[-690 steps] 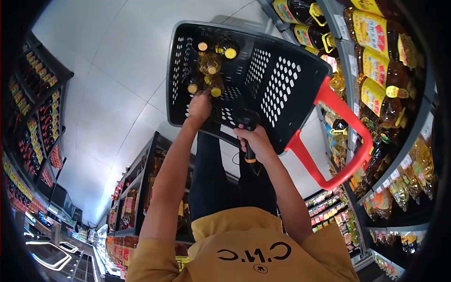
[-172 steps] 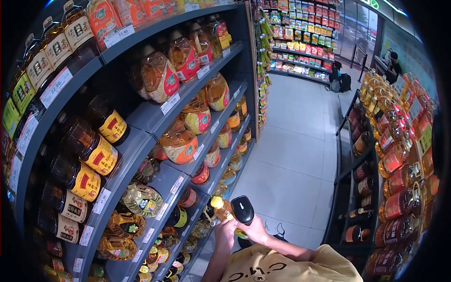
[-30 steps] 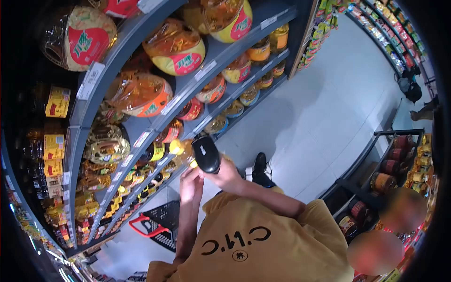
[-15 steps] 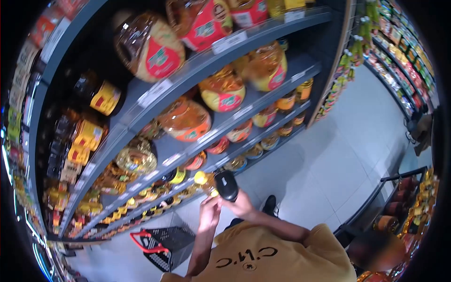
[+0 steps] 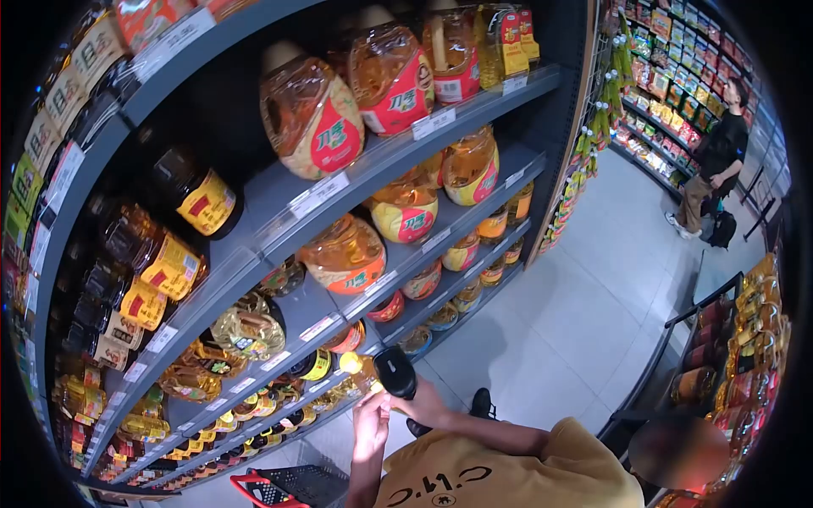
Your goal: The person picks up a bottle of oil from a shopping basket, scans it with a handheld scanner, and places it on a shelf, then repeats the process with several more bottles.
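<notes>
My left hand [image 5: 371, 421] is closed around a small bottle of golden oil [image 5: 364, 372] with a yellow cap, held low before the shelf. In my right hand [image 5: 423, 404] is a black handheld barcode scanner [image 5: 395, 372], its head up close beside the bottle. Bright light falls on the bottle and the fingers of my left hand. The lower part of the bottle is hidden by the hands and the scanner.
Shelves of oil bottles [image 5: 339, 254] rise on the left. A black basket [image 5: 309, 484] with red handles stands on the floor below. Dark-framed racks of bottles [image 5: 745, 339] line the right side. A person in black [image 5: 724, 144] stands farther down the aisle.
My view has tilted up and turned, so the shelves sit lower in it and a person now shows at upper right. Both hands keep their holds on the bottle and scanner.
</notes>
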`<state>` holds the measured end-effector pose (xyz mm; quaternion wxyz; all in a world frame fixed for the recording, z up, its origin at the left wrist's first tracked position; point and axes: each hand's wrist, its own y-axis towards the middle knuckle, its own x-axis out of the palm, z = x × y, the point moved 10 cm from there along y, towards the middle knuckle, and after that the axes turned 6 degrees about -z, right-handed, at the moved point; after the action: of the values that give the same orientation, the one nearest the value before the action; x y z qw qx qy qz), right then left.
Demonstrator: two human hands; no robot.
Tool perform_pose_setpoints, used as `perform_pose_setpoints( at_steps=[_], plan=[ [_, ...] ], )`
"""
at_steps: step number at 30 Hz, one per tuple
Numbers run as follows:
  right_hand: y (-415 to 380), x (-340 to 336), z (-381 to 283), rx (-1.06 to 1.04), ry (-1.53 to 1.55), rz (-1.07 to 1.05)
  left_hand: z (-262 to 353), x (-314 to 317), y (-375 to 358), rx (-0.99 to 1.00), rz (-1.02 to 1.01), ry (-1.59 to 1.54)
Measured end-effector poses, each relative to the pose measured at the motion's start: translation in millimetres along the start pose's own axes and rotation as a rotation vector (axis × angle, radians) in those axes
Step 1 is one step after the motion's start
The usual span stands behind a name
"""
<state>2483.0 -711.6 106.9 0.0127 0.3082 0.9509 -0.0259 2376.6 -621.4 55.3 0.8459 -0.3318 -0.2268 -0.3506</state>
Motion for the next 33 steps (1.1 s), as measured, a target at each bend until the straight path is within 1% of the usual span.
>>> perform_pose_setpoints(
  at_steps=[1,2,4,5,7,8,10,11,12,13,16,19,20,21,23,24,27,29,30,31,33],
  plan=[
    [-2,7,-2,-0.010,0.030,0.004,1,-10,-2,-0.019,0.005,0.001],
    [1,11,2,0.027,0.016,-0.006,17,-19,0,0.126,-0.058,0.334],
    [-6,36,6,0.101,0.006,-0.026,19,-25,-6,-0.013,-0.043,0.150],
    [-5,38,-3,0.110,-0.012,-0.017,23,-26,-8,0.000,-0.020,0.094],
    [-4,40,-4,0.123,-0.027,0.020,29,-48,-13,-0.126,0.047,0.270],
    [-6,48,4,0.125,-0.019,0.039,36,-43,-15,-0.056,0.056,0.194],
    [-6,57,7,0.124,-0.020,0.089,61,-36,-13,0.165,-0.075,0.497],
    [-6,58,3,0.130,-0.026,0.110,43,-42,-11,-0.004,0.014,0.042],
    [-6,60,-3,0.159,-0.033,0.083,37,-56,-2,-0.013,-0.054,0.044],
    [-5,58,-5,0.142,-0.041,0.116,41,-54,1,-0.018,-0.109,0.044],
    [-7,65,-9,0.103,-0.044,0.139,39,-59,1,-0.022,-0.104,0.048],
    [-3,70,-5,0.089,0.025,0.105,48,-56,-5,0.004,-0.078,0.039],
    [-2,70,-4,0.093,0.049,0.101,48,-58,-8,-0.004,-0.039,0.022],
    [1,71,-6,0.071,0.030,0.091,50,-51,-10,-0.011,-0.009,0.005],
    [4,71,-7,0.032,-0.003,0.087,48,-65,-3,0.019,0.020,0.010],
    [5,73,-5,0.050,-0.011,0.073,49,-65,-4,0.019,0.029,0.019],
    [6,72,-9,0.029,0.006,0.082,55,-62,-12,-0.012,0.044,0.090],
    [6,72,-16,0.018,0.014,0.040,53,-69,-17,-0.047,0.094,0.177],
    [5,72,-15,0.039,-0.002,0.028,52,-67,-17,-0.003,0.094,0.162],
    [5,73,-14,0.057,-0.019,0.018,51,-69,-20,-0.028,0.091,0.132],
    [5,75,-18,0.081,-0.030,-0.031,49,-71,-20,0.042,0.071,0.068]
  ],
)
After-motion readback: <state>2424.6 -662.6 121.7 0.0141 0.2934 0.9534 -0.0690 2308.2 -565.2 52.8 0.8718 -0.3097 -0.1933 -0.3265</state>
